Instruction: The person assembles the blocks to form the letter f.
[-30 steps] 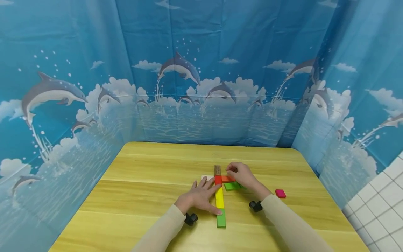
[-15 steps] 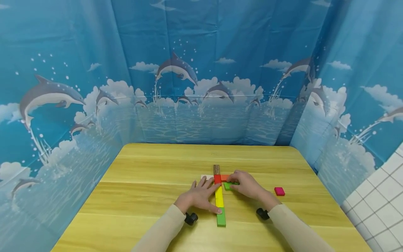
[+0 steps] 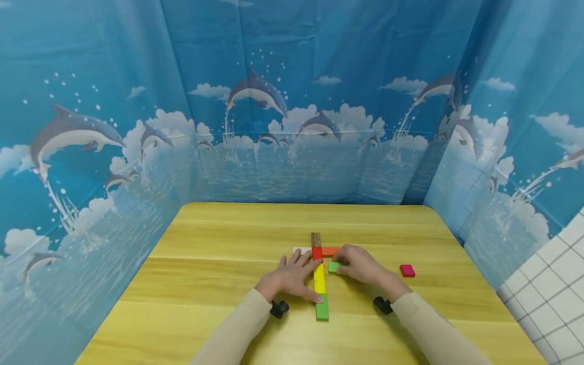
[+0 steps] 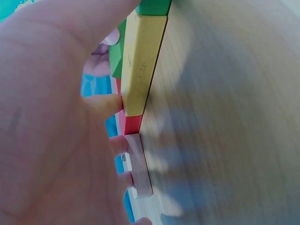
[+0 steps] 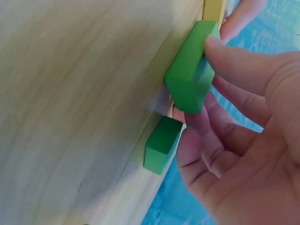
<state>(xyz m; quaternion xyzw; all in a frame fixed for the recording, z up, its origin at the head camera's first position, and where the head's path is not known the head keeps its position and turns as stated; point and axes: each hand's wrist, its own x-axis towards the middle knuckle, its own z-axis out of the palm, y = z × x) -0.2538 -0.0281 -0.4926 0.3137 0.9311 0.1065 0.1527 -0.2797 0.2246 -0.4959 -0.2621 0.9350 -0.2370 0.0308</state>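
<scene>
A line of flat blocks lies on the wooden table [image 3: 219, 284]: brown [image 3: 315, 239], red [image 3: 317, 253], yellow [image 3: 319, 278], dark green [image 3: 322, 308]. An orange block [image 3: 330, 251] and a pale wooden block [image 3: 301, 250] flank the red one. My left hand [image 3: 292, 278] lies flat with straight fingers against the yellow block [image 4: 140, 61], near the pale block [image 4: 139, 164]. My right hand [image 3: 360, 264] pinches a light green block [image 3: 335, 266] just right of the yellow one. In the right wrist view the thumb and fingers [image 5: 234, 61] grip that block [image 5: 187, 75].
A pink block [image 3: 407, 270] lies alone to the right. A smaller green block [image 5: 161, 144] sits under my right palm, hidden in the head view. Blue dolphin-print curtains close in the table on three sides. White tiles show at the lower right.
My right hand left the orange block, came down onto the light green block and slid it left toward the yellow one. My left hand stayed where it was.
</scene>
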